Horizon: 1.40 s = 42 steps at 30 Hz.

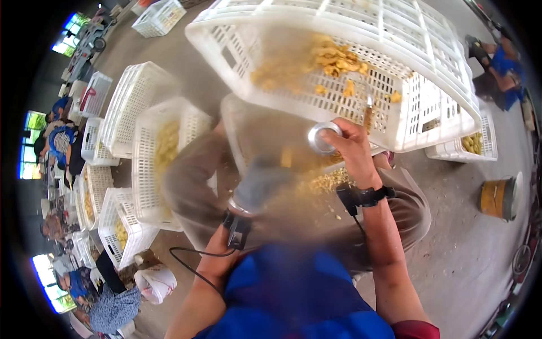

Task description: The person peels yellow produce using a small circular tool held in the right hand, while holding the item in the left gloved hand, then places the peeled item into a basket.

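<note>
My left hand [264,184], in a grey glove with a bracelet at the wrist, is blurred near my lap; a small yellowish piece [286,156] shows at its fingertips. My right hand [349,142] is bare and holds a round metal object [325,137] like a ring or lid, with a slim tool [368,114] pointing up beside the fingers. Beyond it a large white plastic crate [440,89] lies tilted towards me, with yellow-brown pieces [336,57] inside. Small yellow scraps [330,180] lie below my hands. Part of the view is smeared.
White crates [142,169] with yellowish pieces stand at the left, and another crate [461,152] at the right. A yellow-and-grey bucket [499,199] is on the floor at the right. Several people sit at the left beside crates, one person [504,72] at upper right.
</note>
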Tool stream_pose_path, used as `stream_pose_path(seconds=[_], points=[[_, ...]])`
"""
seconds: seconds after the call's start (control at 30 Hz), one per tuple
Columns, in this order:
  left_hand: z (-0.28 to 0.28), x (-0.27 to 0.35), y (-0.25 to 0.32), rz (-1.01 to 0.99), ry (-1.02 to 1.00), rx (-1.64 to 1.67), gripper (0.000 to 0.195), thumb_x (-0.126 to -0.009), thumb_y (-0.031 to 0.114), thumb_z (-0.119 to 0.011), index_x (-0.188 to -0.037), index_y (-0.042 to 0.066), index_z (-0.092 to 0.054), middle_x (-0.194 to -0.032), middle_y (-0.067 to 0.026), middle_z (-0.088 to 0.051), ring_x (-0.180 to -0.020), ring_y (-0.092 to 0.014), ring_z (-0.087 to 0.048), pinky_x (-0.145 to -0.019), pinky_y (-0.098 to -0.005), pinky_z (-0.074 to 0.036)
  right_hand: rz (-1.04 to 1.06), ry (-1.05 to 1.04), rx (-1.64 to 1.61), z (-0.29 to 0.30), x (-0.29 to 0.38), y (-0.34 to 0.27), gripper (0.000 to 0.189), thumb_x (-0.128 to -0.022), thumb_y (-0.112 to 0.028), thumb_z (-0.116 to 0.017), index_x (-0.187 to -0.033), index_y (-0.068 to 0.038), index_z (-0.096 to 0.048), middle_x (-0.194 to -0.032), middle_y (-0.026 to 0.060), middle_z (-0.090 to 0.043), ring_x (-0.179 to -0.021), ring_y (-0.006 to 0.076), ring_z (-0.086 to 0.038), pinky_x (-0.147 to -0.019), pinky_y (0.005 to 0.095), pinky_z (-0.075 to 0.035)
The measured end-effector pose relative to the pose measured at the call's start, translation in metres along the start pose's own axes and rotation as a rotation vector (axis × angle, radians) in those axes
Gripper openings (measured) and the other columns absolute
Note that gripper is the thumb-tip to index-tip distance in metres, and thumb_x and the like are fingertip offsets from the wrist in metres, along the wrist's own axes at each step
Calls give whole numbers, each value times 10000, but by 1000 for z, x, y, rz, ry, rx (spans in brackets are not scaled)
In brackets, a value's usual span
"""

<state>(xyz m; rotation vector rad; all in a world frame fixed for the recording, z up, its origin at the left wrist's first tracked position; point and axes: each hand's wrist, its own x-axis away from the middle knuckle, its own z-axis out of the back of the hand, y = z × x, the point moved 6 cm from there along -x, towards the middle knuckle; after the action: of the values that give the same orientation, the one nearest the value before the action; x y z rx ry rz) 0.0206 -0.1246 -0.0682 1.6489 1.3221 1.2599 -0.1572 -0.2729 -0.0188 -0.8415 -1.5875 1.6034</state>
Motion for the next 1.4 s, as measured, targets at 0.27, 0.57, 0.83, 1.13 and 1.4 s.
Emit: stream_pose_path(seconds=[0.27,0.57,0.83,1.13,1.4], points=[[-28,0,3,105,1,83,784,-752,-32,-661,-1506,-39,-447,-1138,-109,-662,-848,-176,-660,-694,-272,-542,150,-224,242,-24,14,5,200,-850,-298,-765,-906,-110,-728,-854,112,-664,-774,299,-634,-691,430,-496],[-44,15,29,86,49,-76,706,-777,1,-676,-1457,-49,-493,-849,-95,-671,-597,-159,-594,-586,-285,-515,301,-51,356,4,8,-23,189,-767,-269,-795,-890,-142,-727,-798,55,-636,-666,220,-622,-564,370,-486],[-41,15,15,210,170,-12,455,-859,32,-683,-1304,-40,-614,-951,-100,-729,-640,-151,-644,-575,-276,-517,235,-266,245,-40,17,1,270,-900,-313,-751,-934,-49,-710,-750,140,-664,-652,250,-628,-617,397,-479],[-40,27,20,214,253,-158,432,-853,14,-708,-1261,-80,-601,-818,-75,-667,-568,-140,-601,-507,-265,-471,204,-66,583,6,1,-1,300,-904,-386,-708,-921,-87,-722,-806,132,-681,-728,285,-633,-662,439,-498],[-53,30,28,184,224,47,344,-882,42,-709,-1187,-82,-610,-855,-121,-685,-596,-164,-633,-532,-302,-521,379,-67,634,0,2,9,249,-885,-327,-755,-885,-86,-691,-748,85,-639,-634,242,-592,-624,392,-475]])
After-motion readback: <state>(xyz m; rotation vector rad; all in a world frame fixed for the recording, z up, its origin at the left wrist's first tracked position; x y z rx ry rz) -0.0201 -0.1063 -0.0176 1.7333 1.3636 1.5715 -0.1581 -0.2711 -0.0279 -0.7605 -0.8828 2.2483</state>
